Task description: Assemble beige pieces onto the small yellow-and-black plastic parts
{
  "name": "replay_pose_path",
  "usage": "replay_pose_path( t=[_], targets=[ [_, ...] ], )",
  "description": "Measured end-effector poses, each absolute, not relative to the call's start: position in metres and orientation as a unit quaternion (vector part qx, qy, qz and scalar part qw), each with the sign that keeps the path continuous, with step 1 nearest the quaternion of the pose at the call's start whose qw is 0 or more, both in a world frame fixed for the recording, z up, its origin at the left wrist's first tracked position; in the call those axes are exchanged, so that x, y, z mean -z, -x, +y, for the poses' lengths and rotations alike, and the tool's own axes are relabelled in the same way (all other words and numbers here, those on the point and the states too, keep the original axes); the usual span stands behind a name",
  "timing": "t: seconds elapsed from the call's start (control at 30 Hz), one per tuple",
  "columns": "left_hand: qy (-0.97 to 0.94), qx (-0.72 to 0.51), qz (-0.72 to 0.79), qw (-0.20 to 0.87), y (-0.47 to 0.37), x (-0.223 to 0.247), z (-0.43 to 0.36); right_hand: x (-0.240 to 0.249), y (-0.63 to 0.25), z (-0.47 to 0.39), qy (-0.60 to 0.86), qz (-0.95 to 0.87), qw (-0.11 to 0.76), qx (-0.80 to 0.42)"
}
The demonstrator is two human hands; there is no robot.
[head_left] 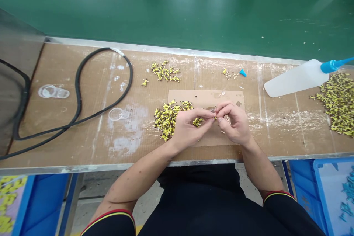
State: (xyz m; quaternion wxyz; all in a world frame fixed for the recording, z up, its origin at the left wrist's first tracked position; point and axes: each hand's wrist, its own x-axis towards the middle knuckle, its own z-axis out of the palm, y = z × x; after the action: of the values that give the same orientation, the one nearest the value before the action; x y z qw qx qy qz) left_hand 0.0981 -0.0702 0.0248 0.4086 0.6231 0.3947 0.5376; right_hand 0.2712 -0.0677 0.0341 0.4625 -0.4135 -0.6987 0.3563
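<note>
My left hand (190, 126) and my right hand (233, 122) meet fingertip to fingertip over a cardboard sheet (206, 96). Between the fingertips shows a tiny yellow piece (215, 117), pinched from both sides; its exact shape is too small to make out. A pile of small yellow-and-black parts (167, 118) lies just left of my left hand, partly covered by it. Some more of these parts sit under its fingers. Tiny pale bits (227, 120) lie on the sheet beneath my right hand, mostly hidden by it.
A white squeeze bottle (300, 78) with a blue nozzle lies right, beside a large yellow pile (340, 105). A blue cap (242, 73) and a smaller yellow group (165, 71) are farther back. A black cable (79, 92) loops at left near clear plastic cups (54, 91). Blue crates (306, 180) flank the bench below.
</note>
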Motion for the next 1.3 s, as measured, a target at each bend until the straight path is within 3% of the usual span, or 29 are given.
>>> replay_pose_path(
  t=[0.6,0.7,0.93,1.3],
  targets=[
    [-0.744,-0.591,0.304,0.067,-0.102,-0.012,-0.071,-0.026,-0.261,-0.072,0.379,-0.644,0.481,-0.459],
    [-0.721,-0.584,0.355,0.117,-0.101,-0.012,-0.072,-0.028,-0.259,-0.072,0.41,-0.66,0.474,-0.414],
    [-0.609,-0.567,0.417,0.366,-0.1,-0.017,-0.075,-0.034,-0.267,-0.071,0.429,-0.653,0.472,-0.409],
    [-0.563,-0.577,0.405,0.432,-0.1,-0.024,-0.07,-0.039,-0.27,-0.069,0.442,-0.63,0.468,-0.434]
  ],
)
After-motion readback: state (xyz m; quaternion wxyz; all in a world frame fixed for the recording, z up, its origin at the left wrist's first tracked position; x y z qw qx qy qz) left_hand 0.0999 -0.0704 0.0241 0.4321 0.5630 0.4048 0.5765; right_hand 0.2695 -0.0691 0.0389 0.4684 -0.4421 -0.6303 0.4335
